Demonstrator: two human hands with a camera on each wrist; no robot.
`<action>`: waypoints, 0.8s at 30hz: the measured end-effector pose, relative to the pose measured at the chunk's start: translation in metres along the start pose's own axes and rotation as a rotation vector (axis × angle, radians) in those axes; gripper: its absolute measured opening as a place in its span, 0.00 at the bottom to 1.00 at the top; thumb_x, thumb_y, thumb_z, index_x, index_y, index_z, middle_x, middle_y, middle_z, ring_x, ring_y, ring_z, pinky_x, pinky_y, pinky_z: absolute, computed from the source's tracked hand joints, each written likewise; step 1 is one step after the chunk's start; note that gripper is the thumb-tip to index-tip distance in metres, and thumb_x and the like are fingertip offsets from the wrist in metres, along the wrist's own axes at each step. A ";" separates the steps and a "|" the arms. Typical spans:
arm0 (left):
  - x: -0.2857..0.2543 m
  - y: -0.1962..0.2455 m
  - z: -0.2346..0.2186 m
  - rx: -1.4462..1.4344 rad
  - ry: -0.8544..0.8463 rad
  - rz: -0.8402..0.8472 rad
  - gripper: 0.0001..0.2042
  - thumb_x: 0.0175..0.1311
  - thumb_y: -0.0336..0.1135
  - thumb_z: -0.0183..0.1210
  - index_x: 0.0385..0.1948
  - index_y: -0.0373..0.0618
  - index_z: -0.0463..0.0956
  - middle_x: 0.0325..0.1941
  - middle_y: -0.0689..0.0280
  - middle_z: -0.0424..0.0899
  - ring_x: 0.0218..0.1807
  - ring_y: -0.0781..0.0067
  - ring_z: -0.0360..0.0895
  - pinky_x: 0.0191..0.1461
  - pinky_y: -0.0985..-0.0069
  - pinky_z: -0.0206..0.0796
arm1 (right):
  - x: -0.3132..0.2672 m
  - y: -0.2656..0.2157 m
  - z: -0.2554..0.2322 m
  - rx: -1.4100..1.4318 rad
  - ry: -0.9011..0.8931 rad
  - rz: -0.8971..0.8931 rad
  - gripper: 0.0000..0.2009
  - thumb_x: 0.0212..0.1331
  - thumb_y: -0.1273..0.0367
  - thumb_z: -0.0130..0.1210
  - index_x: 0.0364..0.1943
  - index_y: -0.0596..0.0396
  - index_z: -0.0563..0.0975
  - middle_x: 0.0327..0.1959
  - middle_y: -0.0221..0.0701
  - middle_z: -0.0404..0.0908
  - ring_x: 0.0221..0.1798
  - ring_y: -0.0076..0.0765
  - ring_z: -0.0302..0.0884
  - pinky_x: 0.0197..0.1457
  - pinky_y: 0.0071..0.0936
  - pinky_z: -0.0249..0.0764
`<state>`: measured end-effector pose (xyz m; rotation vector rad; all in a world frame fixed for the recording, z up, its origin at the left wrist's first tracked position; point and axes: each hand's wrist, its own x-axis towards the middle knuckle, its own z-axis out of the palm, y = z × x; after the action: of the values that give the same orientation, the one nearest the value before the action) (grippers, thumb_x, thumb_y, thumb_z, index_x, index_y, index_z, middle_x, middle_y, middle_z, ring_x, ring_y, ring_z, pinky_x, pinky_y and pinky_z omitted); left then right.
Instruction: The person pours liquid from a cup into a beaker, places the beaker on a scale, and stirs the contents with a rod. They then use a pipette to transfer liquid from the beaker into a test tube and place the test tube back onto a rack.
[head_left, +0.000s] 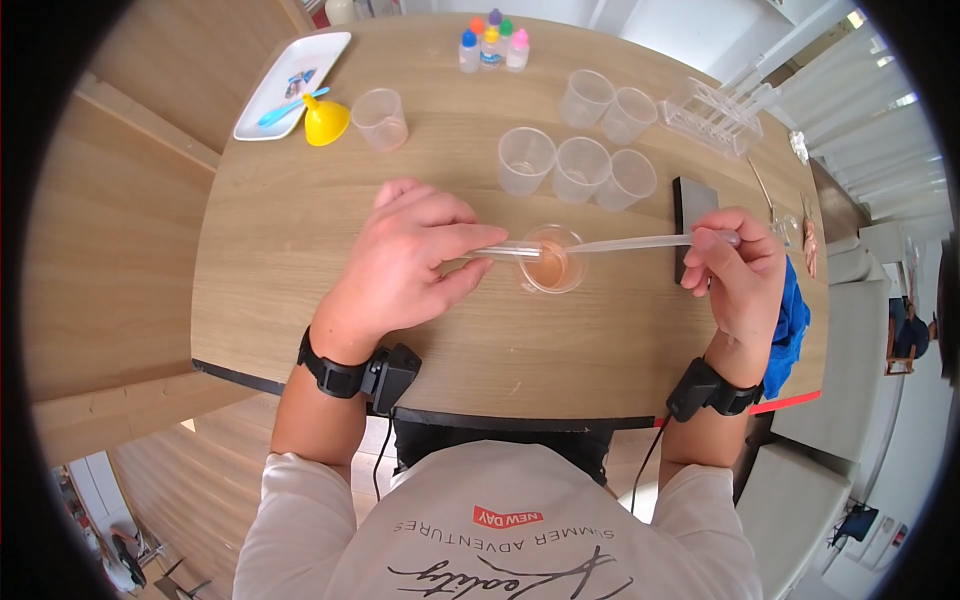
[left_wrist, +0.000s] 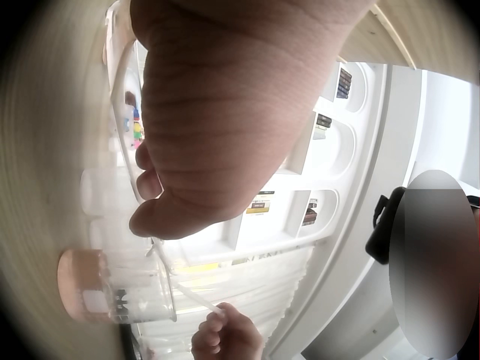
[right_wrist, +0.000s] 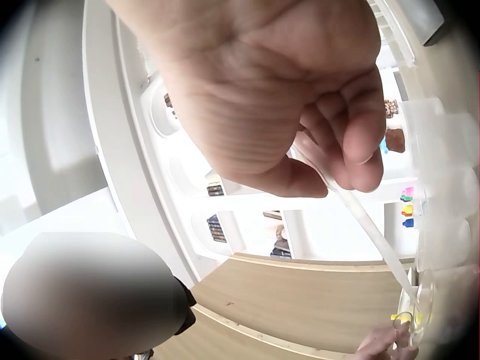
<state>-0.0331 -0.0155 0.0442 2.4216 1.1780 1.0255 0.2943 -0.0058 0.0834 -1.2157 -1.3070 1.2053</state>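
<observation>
My left hand [head_left: 412,258] pinches a clear test tube [head_left: 512,250] between thumb and fingers. It lies nearly level, with its mouth over a clear plastic cup [head_left: 580,272] of orange-pink liquid. My right hand [head_left: 738,272] grips the bulb end of a translucent plastic dropper [head_left: 640,242], whose long stem reaches left to the tube's mouth. In the right wrist view the dropper [right_wrist: 373,234] slants down from the curled fingers to the tube. The left wrist view shows the liquid-filled cup [left_wrist: 142,289] below the left hand.
Several clear cups [head_left: 526,160] stand beyond the hands, near a clear test tube rack [head_left: 715,118]. Another cup [head_left: 380,118], a yellow funnel [head_left: 326,122] and a white tray [head_left: 325,55] are at the far left. Small colour-capped bottles [head_left: 490,50], a dark flat box [head_left: 695,200] and blue cloth [head_left: 790,325] also lie around.
</observation>
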 end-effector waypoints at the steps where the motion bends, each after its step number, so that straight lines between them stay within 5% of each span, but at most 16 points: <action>1: 0.000 0.000 0.000 -0.004 0.003 0.005 0.14 0.46 0.28 0.70 0.37 0.51 0.87 0.32 0.68 0.80 0.36 0.67 0.75 0.51 0.69 0.59 | 0.000 0.000 -0.001 0.032 0.003 -0.022 0.04 0.60 0.76 0.60 0.38 0.60 0.80 0.24 0.29 0.81 0.21 0.21 0.77 0.22 0.16 0.68; 24: -0.001 0.000 -0.001 -0.017 -0.016 -0.018 0.14 0.46 0.28 0.71 0.38 0.48 0.87 0.33 0.68 0.81 0.37 0.67 0.75 0.54 0.69 0.58 | -0.005 -0.003 -0.003 0.068 0.010 -0.080 0.04 0.60 0.79 0.61 0.37 0.60 0.81 0.24 0.29 0.82 0.22 0.19 0.77 0.24 0.15 0.70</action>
<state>-0.0337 -0.0163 0.0447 2.3980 1.1787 1.0052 0.2971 -0.0108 0.0864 -1.1093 -1.2852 1.1752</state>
